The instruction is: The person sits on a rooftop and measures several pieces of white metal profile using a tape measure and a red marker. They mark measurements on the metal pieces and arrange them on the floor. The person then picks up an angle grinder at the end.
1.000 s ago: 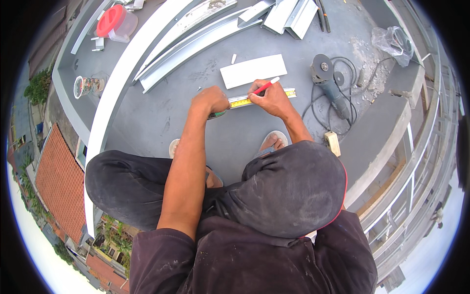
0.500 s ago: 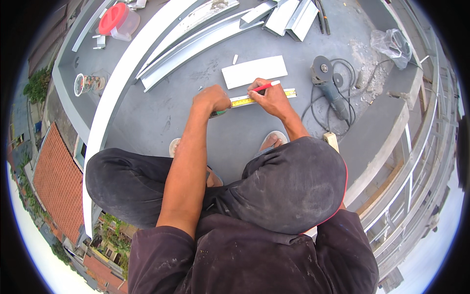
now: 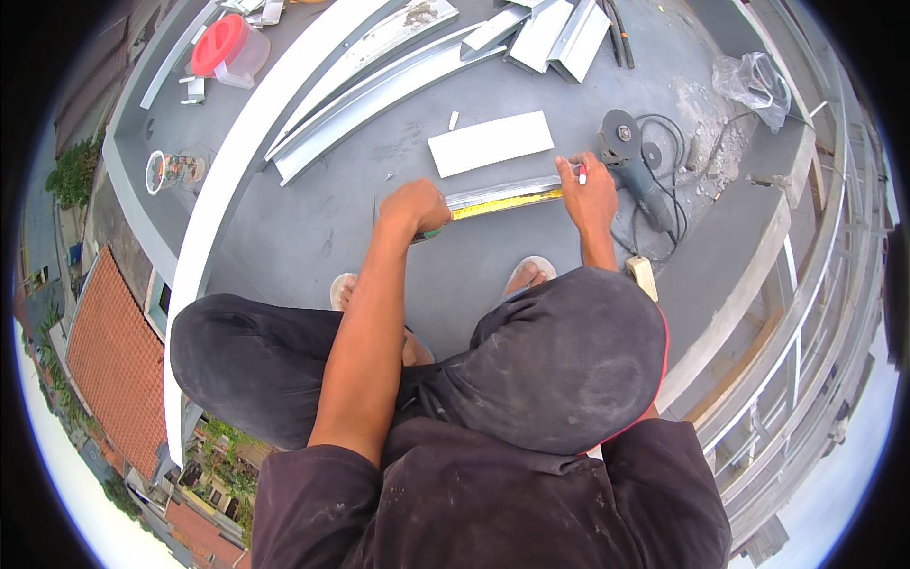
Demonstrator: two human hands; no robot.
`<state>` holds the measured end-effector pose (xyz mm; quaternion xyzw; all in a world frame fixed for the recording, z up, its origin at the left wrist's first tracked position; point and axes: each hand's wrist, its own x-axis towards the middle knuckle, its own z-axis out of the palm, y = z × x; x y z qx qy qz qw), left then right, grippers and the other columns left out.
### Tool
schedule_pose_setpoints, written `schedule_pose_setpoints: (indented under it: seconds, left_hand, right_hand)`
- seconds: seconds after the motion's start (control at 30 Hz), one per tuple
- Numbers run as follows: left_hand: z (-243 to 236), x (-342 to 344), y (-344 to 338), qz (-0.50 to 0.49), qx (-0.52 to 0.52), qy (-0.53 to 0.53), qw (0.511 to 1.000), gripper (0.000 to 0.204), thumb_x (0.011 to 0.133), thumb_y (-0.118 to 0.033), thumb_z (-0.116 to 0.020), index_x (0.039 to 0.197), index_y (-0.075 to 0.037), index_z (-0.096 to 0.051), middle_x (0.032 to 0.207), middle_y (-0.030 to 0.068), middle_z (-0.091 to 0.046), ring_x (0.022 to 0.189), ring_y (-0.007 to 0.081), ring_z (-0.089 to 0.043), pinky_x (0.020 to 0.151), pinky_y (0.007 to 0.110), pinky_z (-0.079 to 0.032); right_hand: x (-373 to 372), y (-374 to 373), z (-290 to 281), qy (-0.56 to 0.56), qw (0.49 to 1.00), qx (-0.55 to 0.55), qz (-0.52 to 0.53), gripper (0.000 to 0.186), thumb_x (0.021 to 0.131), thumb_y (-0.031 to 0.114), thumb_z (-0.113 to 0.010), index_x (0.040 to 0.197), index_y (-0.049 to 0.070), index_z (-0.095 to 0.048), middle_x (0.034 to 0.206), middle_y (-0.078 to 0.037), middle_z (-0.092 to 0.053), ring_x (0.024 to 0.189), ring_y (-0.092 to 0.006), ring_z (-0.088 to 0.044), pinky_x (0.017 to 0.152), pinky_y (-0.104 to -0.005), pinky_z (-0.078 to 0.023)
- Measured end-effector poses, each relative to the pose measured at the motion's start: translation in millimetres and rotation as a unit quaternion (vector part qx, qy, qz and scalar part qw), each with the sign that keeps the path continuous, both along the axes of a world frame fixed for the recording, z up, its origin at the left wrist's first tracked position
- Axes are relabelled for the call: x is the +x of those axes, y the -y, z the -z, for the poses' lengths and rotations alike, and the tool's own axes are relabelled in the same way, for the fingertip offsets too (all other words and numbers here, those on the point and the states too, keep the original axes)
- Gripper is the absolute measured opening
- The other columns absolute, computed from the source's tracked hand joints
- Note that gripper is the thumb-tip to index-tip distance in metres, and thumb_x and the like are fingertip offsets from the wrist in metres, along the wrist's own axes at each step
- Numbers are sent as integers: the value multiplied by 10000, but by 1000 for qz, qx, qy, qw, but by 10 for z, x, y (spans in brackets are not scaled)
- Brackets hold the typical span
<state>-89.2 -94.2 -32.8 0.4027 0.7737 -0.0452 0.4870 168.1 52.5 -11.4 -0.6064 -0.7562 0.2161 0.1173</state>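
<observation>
Yellow, the blade of the tape measure runs between the hands above the grey floor, with its long axis going left to right and tilting slightly away from the wearer toward the right. We find a narrow metal strip lying along the blade's far side, nearly parallel to it; whether the two touch along their whole length we cannot tell.

We record the left hand as closed at the left end, wrapped around the green case, most of which is hidden beneath the knuckles. The right hand sits at the right end with a red pen held among its fingers. Whether those fingers also pinch the blade or the strip is not shown.

We judge the governing relation to be this: the strip and blade lie crosswise to both forearms, one hand at each end, the right hand being nearer the floor's right edge, where a concrete ledge runs.

Beyond the strip, apart from both hands, we note a white plate, its long axis roughly matching the blade's. To the right of the right hand, toward the same floor edge, we note a grinder with its disc pointing away from the wearer.
</observation>
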Motion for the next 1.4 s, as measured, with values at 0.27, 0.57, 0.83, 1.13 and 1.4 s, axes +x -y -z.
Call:
schedule_pose_setpoints:
  seconds: [0.27, 0.57, 0.83, 1.13, 1.4]
  left_hand:
    - [-501, 279, 292, 74, -31, 16, 997, 323, 818, -282, -782, 1057, -77, -852, 1058, 186, -808, 960, 358, -764, 861, 455, -586]
    - [-99, -24, 465, -43, -14, 173, 984, 286, 866, -304, -820, 1058, -96, -859, 863, 99, -777, 784, 203, -713, 766, 395, -555]
    - [-719, -75, 245, -84, 65, 100, 989, 254, 906, -269, -805, 1081, -95, -865, 872, 112, -792, 731, 209, -703, 758, 359, -566]
    - [-530, 43, 182, -105, 105, 99, 984, 253, 939, -280, -772, 1066, -76, -851, 799, 124, -769, 740, 234, -723, 762, 391, -581]
    - [-422, -38, -28, -44, 108, -13, 993, 283, 939, -271, -746, 1104, -58, -832, 757, 122, -729, 678, 229, -707, 672, 403, -556]
  right_hand:
    - [663, 578, 371, -123, 977, -163, 55, 337, 905, 311, -797, 1128, 63, -757, 1023, -199, -794, 993, -375, -764, 871, -459, -564]
    - [504, 110, 617, -192, 940, -276, 58, 238, 864, 86, -817, 1087, 27, -761, 970, -114, -775, 916, -218, -721, 833, -358, -552]
    - [584, 41, 281, -439, 858, -267, 4, 163, 919, -6, -750, 1074, 43, -765, 1062, -21, -728, 984, -119, -673, 897, -286, -522]
    - [637, 36, 413, -418, 871, -258, 20, 200, 926, 14, -745, 1123, 40, -765, 1056, -11, -727, 992, -92, -653, 910, -269, -516]
    - [532, -1, 432, -462, 860, -209, 50, 263, 935, 10, -722, 1198, 12, -736, 1098, -65, -756, 1029, -138, -695, 893, -307, -580]
